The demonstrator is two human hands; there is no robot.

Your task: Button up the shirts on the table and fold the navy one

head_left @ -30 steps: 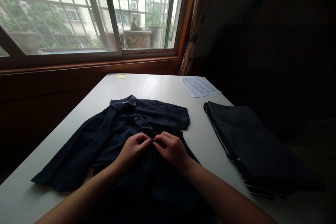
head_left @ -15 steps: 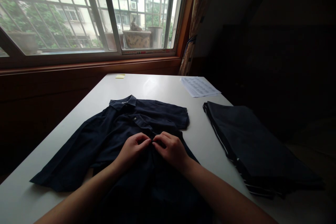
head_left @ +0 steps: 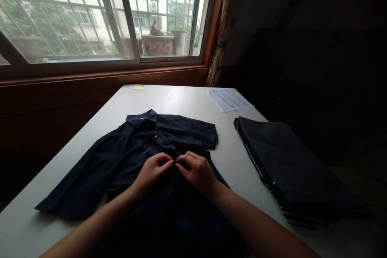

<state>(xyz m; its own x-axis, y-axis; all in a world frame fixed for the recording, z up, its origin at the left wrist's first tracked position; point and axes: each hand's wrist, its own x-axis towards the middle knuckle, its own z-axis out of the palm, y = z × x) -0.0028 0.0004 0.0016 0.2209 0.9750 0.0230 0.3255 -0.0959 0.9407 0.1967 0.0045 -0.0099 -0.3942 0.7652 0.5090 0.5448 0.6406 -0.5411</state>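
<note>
A dark navy short-sleeved shirt lies front up on the white table, its collar toward the window. On its front placket a small pale button shows below the collar. My left hand pinches the placket between thumb and fingers around the middle of the shirt. Right beside it, my right hand pinches the same strip, the fingertips of both hands nearly touching. Whatever small part lies between the fingertips is hidden.
To the right lies a stack of folded dark garments with white-edged layers. Printed paper sheets rest at the table's far right corner, and a yellow sticky note at the far left. Behind the table are a barred window and a curtain.
</note>
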